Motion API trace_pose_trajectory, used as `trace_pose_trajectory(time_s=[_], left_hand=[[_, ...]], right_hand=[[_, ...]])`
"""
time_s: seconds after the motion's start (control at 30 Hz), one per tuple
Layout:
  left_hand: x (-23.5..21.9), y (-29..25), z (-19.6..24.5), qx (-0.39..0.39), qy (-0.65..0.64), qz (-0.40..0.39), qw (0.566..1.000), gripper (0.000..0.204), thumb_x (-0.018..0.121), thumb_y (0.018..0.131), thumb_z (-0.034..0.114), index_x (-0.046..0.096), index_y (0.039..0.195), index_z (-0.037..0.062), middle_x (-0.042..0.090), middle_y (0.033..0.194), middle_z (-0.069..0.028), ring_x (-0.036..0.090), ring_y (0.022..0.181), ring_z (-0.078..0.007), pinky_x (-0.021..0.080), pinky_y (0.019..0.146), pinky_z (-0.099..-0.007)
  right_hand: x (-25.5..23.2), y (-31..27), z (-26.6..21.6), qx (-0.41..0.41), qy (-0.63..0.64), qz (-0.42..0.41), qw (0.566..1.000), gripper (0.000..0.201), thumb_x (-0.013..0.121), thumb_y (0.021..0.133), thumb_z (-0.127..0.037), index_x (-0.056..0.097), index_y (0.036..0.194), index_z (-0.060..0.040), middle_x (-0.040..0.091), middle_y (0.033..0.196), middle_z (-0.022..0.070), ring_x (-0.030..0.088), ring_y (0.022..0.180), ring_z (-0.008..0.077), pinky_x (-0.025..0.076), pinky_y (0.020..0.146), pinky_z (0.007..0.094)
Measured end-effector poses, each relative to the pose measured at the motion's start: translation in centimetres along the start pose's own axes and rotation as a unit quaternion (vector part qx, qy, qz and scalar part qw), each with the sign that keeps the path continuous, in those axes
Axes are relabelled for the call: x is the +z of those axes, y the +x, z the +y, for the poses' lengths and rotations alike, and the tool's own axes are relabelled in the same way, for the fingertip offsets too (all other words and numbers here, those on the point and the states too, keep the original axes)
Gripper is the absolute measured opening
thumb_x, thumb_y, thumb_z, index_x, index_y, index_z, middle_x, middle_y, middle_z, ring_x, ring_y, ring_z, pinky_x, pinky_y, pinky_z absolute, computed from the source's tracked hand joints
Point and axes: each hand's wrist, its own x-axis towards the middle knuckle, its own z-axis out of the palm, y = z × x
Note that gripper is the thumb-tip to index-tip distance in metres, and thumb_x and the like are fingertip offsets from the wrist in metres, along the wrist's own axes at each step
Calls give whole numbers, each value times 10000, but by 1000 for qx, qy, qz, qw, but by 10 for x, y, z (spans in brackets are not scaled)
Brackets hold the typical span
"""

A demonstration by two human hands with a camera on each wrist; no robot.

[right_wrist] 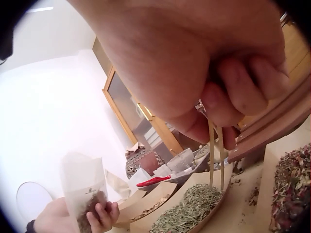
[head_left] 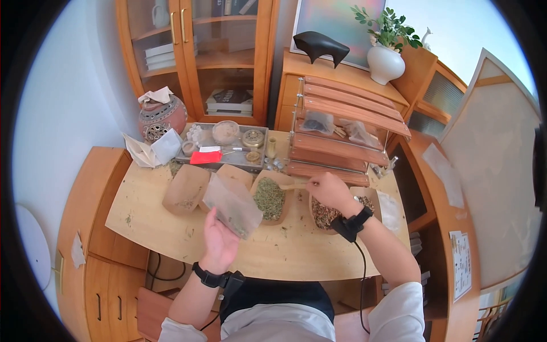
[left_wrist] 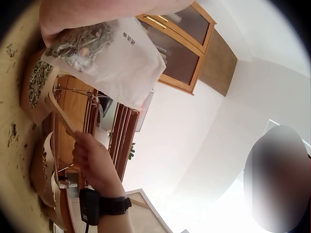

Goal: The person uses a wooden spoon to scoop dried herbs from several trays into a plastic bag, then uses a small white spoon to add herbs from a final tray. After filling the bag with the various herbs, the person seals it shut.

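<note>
My left hand holds up a translucent pouch over the front middle of the table. Dried herbs lie in the bottom of the pouch, and small dark print marks its face in the left wrist view. With curled fingers, my right hand grips slim wooden tongs. Their two prongs point down into the cut green herbs, near one side of the herbs' brown paper tray. Right under my right wrist, another tray holds a mix of reddish and pale dried petals.
More paper trays stand on the left. Behind them a grey tray carries jars, a red packet and small brass items. A slatted wooden rack with filled pouches rises at the back right. A patterned pot stands back left.
</note>
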Motion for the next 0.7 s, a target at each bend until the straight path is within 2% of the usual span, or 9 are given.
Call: trace_pose_trajectory(time_s=[0.13,0.23,0.33,0.43,0.53,0.63,0.7], left_hand=[[0,0,-1,3,2,6,1000,495,337,1038,368,385,1455,104,489,1440,-61,452,1334,-243,345,1119,-418],[0,0,-1,6,6,11,1000,496,336,1038,367,382,1457,106,490,1439,-62,455,1333,-244,348,1117,-421],[-1,0,-1,12,8,13,1000,499,337,1037,370,377,1460,108,488,1441,-62,456,1333,-245,349,1116,-424],[-5,1,-1,14,8,7,1000,502,334,1036,369,371,1464,110,483,1445,-63,453,1336,-246,348,1117,-425],[-2,0,-1,12,9,7,1000,502,326,1036,365,367,1466,110,479,1447,-64,452,1337,-247,349,1117,-424],[1,-1,0,7,9,13,1000,501,320,1036,362,366,1466,109,480,1446,-66,453,1335,-247,350,1116,-423],[-2,0,0,6,12,5,1000,505,325,1036,371,364,1467,110,472,1452,-65,445,1342,-247,344,1120,-424]], right_hand=[[13,12,20,19,72,-38,996,334,617,859,-340,747,958,-48,704,864,206,684,848,369,532,781,407],[9,7,8,64,139,-79,985,316,647,879,-284,725,966,9,705,811,141,665,773,228,502,739,342],[10,8,0,74,179,-128,973,331,651,888,-287,721,961,28,701,822,112,644,799,178,493,735,329],[24,11,-1,28,151,-141,978,338,630,905,-302,723,979,14,714,856,147,667,807,226,501,736,349],[35,3,-6,-63,122,-116,984,331,599,913,-290,716,971,14,697,845,212,679,798,338,521,747,395],[38,-10,-20,-55,58,-109,991,317,557,927,-297,719,975,-29,701,883,205,672,835,376,530,765,433],[47,-19,-19,-69,45,-74,994,306,542,928,-304,722,971,-60,702,892,193,666,850,387,532,776,449]])
